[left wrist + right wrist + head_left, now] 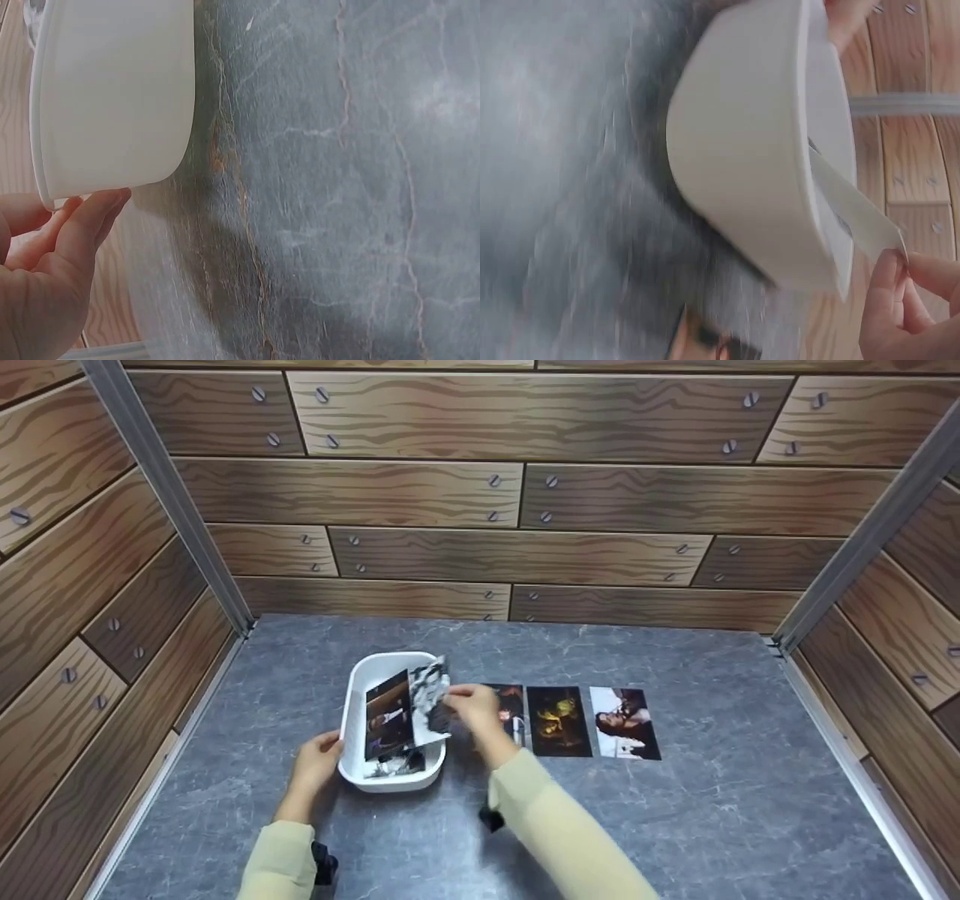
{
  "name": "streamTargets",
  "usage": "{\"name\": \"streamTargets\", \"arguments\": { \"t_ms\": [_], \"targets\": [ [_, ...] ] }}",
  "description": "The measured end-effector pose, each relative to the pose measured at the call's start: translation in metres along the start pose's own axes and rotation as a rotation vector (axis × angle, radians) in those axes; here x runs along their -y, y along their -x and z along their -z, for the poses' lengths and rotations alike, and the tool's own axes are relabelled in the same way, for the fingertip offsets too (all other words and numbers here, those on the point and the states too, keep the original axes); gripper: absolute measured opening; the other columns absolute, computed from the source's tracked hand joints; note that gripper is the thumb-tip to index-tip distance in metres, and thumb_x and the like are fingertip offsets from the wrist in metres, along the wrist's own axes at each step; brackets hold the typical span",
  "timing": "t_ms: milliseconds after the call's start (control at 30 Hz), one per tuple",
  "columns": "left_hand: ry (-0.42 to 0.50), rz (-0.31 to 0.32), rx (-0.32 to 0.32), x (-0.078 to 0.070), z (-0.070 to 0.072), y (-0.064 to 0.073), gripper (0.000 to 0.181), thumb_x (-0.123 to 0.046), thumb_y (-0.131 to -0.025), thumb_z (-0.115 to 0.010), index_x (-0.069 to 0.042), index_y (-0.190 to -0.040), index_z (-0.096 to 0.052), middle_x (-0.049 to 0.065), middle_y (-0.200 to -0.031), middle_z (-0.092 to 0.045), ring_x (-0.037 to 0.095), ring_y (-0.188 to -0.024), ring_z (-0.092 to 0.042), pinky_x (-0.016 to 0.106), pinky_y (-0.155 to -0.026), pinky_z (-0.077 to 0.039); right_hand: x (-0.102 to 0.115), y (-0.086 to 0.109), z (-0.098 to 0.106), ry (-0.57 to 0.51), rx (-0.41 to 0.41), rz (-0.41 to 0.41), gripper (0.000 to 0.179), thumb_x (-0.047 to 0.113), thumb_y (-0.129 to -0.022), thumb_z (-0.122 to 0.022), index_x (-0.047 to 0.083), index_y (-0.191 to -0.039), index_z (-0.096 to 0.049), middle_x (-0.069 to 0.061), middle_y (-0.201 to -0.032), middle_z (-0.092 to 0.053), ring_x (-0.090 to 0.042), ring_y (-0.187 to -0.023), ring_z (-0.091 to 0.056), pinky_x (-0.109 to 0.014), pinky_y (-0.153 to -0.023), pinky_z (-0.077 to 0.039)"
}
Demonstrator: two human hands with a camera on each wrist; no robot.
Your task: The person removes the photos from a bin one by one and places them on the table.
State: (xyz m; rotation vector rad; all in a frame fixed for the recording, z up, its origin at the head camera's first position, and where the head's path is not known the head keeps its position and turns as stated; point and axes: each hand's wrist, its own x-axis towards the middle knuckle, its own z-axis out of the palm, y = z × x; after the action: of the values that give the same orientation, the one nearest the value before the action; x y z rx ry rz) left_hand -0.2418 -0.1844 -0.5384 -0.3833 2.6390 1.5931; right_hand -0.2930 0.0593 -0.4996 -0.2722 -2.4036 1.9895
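A white plastic tub [390,784] stands on the grey marbled tabletop with several photo prints inside. My left hand [313,765] grips its rim at the near left, thumb on one side and fingers against the wall in the left wrist view. My right hand [481,716] pinches the edge of a black-and-white photo [430,697], which is tilted up over the tub's right side. In the right wrist view the pale back of this photo [859,214] slants out of the tub. A dark photo [386,716] leans beside it, above another black-and-white print [405,765].
Right of the tub, three photos lie in a row: a partly covered one [511,703] behind my right hand, a dark yellow-toned one [559,721], and a portrait-like one [624,724]. Wood-patterned walls [517,495] with grey corner posts [180,510] enclose the tabletop.
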Motion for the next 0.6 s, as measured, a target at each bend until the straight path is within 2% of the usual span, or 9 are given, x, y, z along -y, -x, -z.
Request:
{"name": "streamTargets", "arguments": {
  "t_ms": [133, 300, 500, 600],
  "targets": [
    [-0.011, 0.005, 0.001, 0.001, 0.001, 0.001, 0.039, -0.009, -0.099, -0.046, 0.016, -0.130, -0.050, 0.035, -0.130, -0.053, 0.045, -0.123, -0.050, 0.050, -0.104, -0.044, 0.001, 0.002, 0.028, -0.063, -0.018, -0.046, 0.025, 0.001, -0.081, -0.068, -0.010, -0.104, -0.069, -0.007, -0.079, -0.070, -0.007, -0.055, -0.058, -0.023, -0.055, -0.055],
    [0.009, -0.012, -0.009, 0.002, 0.001, 0.002, 0.039, -0.007, -0.099, -0.047, 0.018, -0.128, -0.050, 0.036, -0.128, -0.054, 0.046, -0.122, -0.051, 0.050, -0.103, -0.045, -0.006, 0.005, 0.058, -0.110, -0.026, -0.064, 0.027, -0.001, -0.082, -0.068, -0.012, -0.107, -0.067, -0.010, -0.085, -0.070, -0.008, -0.060, -0.060, -0.027, -0.063, -0.059],
    [0.009, -0.028, -0.018, 0.001, -0.001, 0.003, 0.038, -0.006, -0.098, -0.047, 0.019, -0.127, -0.049, 0.036, -0.126, -0.054, 0.046, -0.121, -0.052, 0.050, -0.102, -0.045, -0.028, 0.025, 0.092, -0.222, 0.021, -0.153, 0.030, -0.007, -0.083, -0.066, -0.016, -0.112, -0.061, -0.009, -0.086, -0.067, -0.010, -0.065, -0.062, -0.030, -0.069, -0.060],
    [0.012, -0.037, -0.018, -0.001, -0.001, 0.002, 0.038, -0.005, -0.098, -0.046, 0.019, -0.128, -0.049, 0.037, -0.127, -0.054, 0.046, -0.121, -0.051, 0.050, -0.103, -0.045, -0.042, 0.039, 0.106, -0.252, 0.065, -0.169, 0.032, -0.008, -0.083, -0.064, -0.018, -0.113, -0.059, -0.007, -0.085, -0.067, -0.011, -0.065, -0.063, -0.029, -0.068, -0.060]
  ]
}}
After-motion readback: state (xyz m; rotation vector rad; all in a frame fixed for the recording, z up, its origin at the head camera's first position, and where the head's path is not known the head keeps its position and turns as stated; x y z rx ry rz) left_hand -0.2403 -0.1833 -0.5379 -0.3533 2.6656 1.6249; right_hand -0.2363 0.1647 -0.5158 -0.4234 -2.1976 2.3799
